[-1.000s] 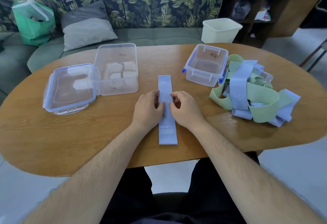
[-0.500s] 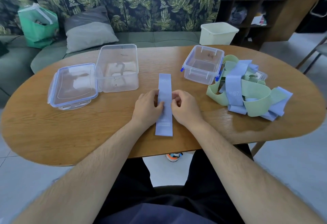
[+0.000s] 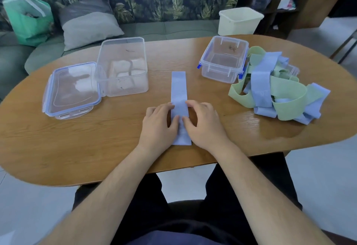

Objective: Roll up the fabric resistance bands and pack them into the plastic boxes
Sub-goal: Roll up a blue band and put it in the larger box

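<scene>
Wood table; left hand and right hand press the band, fingers loosely bent. Uneven pressure could skew its roll.

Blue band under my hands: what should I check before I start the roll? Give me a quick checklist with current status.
1. Blue band flat and straight on the table: ok.
2. Both hands on it: ok, left hand and right hand touch its sides near the middle.
3. Roll begun: not ok, its near end lies flat.
4. Box open to receive it: ok, large clear box and small box both stand without lids.
5. Large box empty: cannot tell, pale shapes show through its wall.
6. Pile of bands apart from this band: ok, it lies off to the right.
</scene>
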The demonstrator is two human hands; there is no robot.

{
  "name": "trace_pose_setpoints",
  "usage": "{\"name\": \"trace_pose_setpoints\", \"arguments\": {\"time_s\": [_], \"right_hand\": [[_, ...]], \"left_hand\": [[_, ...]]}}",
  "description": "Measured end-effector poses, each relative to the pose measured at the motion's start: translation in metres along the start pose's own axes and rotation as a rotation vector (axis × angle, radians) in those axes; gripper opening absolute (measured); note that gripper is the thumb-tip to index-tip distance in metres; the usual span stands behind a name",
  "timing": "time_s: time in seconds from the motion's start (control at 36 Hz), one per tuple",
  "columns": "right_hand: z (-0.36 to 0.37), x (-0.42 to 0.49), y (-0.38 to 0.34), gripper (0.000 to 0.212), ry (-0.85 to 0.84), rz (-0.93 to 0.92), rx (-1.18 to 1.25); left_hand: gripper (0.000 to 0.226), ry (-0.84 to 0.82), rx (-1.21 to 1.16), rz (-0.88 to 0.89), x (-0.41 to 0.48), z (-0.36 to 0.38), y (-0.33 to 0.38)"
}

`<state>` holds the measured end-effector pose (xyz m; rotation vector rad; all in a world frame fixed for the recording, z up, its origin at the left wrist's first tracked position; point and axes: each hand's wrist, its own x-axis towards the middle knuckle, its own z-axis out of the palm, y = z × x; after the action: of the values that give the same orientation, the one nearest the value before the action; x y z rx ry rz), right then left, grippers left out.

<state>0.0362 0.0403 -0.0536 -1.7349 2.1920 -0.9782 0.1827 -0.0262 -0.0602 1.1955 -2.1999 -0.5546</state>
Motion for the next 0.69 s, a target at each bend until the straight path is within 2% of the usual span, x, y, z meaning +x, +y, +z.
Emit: {"name": "trace_pose_setpoints", "arguments": {"time_s": [0.08, 0.33, 0.44, 0.56, 0.69], "right_hand": [[0.001, -0.002, 0.002, 0.039, 0.066, 0.008, 0.005], [-0.005, -0.021, -0.003, 0.034, 0.051, -0.007, 0.049], [-0.012, -0.034, -0.005, 0.038, -0.005, -0.062, 0.031], [-0.018, -0.036, -0.008, 0.041, -0.05, -0.053, 0.038], [-0.02, -0.052, -0.005, 0.031, 0.047, -0.024, 0.074]], "left_hand": [[0.035, 0.013, -0.011, -0.026, -0.003, -0.002, 0.001], [0.036, -0.011, 0.004, 0.006, -0.028, -0.014, -0.002], [0.035, -0.077, 0.041, 0.041, -0.034, -0.015, 0.0], [0.037, -0.077, 0.051, 0.02, -0.036, -0.017, 0.002], [0.036, -0.058, 0.036, 0.011, -0.054, -0.026, 0.002]]}}
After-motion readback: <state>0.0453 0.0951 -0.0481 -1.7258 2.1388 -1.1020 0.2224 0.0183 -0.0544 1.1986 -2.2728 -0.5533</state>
